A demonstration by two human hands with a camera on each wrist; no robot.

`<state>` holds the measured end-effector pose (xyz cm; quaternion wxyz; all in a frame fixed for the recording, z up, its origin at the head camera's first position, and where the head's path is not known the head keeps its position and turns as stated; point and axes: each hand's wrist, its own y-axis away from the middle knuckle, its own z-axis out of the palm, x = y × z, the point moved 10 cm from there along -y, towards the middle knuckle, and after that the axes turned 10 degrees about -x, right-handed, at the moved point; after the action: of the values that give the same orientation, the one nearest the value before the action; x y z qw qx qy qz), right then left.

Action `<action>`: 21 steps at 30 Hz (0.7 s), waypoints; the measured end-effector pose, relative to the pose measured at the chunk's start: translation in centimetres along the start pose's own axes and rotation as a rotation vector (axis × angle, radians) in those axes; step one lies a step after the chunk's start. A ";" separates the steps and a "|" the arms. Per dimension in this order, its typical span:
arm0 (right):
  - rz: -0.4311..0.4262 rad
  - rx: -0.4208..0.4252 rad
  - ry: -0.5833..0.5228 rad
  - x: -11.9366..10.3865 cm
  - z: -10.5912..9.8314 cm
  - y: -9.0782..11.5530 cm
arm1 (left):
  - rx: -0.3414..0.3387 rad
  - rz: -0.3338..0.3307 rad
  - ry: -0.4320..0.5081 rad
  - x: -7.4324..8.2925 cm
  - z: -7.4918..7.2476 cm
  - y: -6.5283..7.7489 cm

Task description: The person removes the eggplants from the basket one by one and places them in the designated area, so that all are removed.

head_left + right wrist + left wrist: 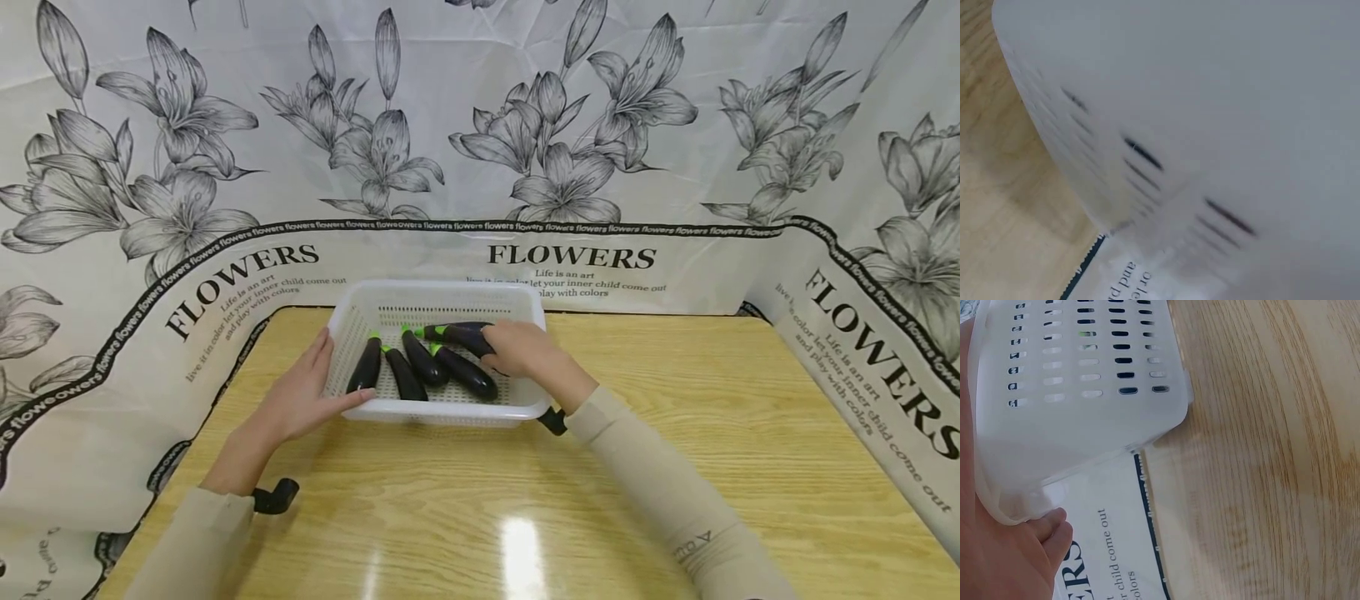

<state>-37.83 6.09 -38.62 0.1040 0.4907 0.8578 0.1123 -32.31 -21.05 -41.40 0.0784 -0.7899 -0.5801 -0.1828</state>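
The far right eggplant (459, 335) is gripped at its rounded end by the right hand (519, 348), its fingertips partly hidden from the head view. The white plastic basket (450, 410) is touched at its left near corner by the left hand (303, 396), thumb spread along the near rim, fingers straight at the left side. Four other eggplants (468, 374) are held inside, the near ends of the left ones partly covered. The right wrist view is filled mostly by blurred basket wall.
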 end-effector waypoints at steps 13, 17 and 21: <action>-0.175 0.186 -0.127 0.6 -3.6 3.8 | -0.008 -0.009 0.005 -0.1 0.1 -0.3; -0.192 0.216 -0.139 0.9 -4.3 4.8 | -0.015 -0.013 0.002 0.0 0.1 -0.2; -0.207 0.244 -0.137 1.4 -4.8 5.6 | -0.014 -0.012 -0.007 0.1 -0.1 -0.1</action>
<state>-35.31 9.64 -32.47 0.1132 0.4151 0.9019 -0.0376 -32.42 -20.95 -41.30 0.0698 -0.7874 -0.5840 -0.1845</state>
